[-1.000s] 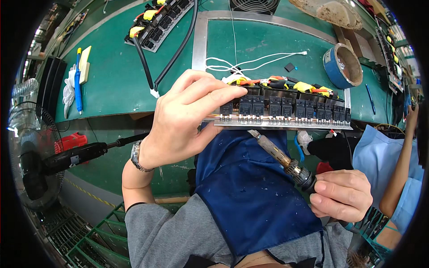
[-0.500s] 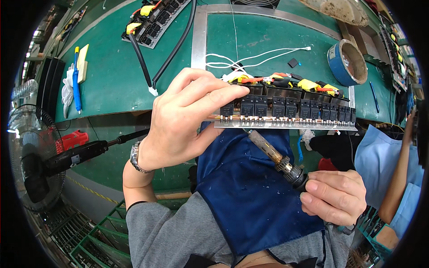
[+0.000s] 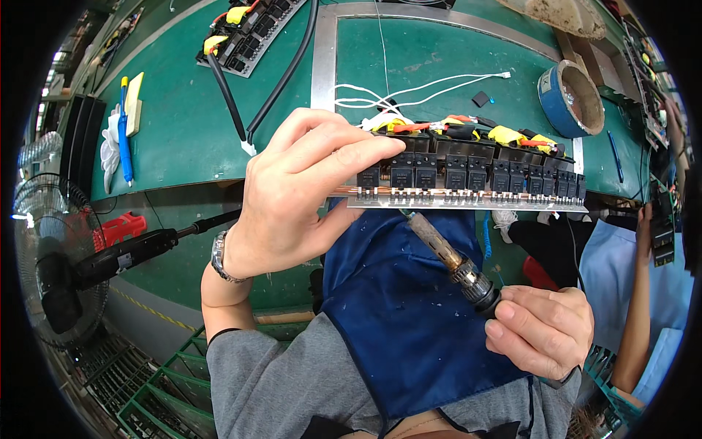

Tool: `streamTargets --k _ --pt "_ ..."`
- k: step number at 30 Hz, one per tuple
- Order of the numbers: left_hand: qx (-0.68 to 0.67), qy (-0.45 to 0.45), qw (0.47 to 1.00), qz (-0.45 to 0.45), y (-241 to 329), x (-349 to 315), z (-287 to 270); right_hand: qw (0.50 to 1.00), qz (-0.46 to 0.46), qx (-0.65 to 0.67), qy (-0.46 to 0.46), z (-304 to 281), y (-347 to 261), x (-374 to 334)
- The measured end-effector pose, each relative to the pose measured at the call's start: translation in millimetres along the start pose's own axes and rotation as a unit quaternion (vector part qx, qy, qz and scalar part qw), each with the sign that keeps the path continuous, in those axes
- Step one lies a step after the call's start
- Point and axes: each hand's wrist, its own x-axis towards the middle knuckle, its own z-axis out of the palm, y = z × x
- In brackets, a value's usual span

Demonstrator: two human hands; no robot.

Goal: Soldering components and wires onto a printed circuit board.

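My left hand (image 3: 292, 186) grips the left end of a circuit board (image 3: 468, 201), with fingers over the top and thumb below. A row of black transistors (image 3: 453, 174) stands along the board's near edge; yellow-taped parts and red wires lie behind them. The board is tilted up at the table's near edge. In my right hand (image 3: 545, 325) is a soldering iron (image 3: 457, 265), gripped by its dark handle end. Its tip points up and left to the board's lower edge, near my left thumb; whether it touches cannot be made out.
A second board with black cables (image 3: 252, 44) lies at the back left. White wires (image 3: 424, 91) curl behind my board. A blue round tub (image 3: 559, 102) stands right, a blue pen (image 3: 614, 157) beyond it. A black fan (image 3: 62, 256) is at left; a co-worker's arm (image 3: 635, 307) is at right.
The soldering iron and my right hand have shifted slightly left. My left hand keeps its hold on the board. The co-worker's arm at right has moved, and a dark board now shows there.
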Motion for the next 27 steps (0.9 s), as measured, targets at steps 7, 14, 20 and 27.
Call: streamTargets --k 7,14,20,27 --pt "-0.004 -0.002 1.000 0.005 -0.7 0.6 -1.0 1.000 0.025 0.004 -0.001 -2.0 -2.3 -2.1" --pt "-0.011 -0.004 1.000 -0.002 -0.3 -1.5 1.3 1.000 0.022 0.012 0.003 -1.5 -0.7 -3.4" --pt "-0.006 -0.002 1.000 0.000 -0.1 -0.2 0.2 1.000 0.012 0.012 0.023 -0.2 2.4 -2.8" --pt "-0.016 -0.007 1.000 -0.019 3.1 -0.6 1.2 0.998 -0.020 0.003 0.065 -17.7 -2.3 -24.2"
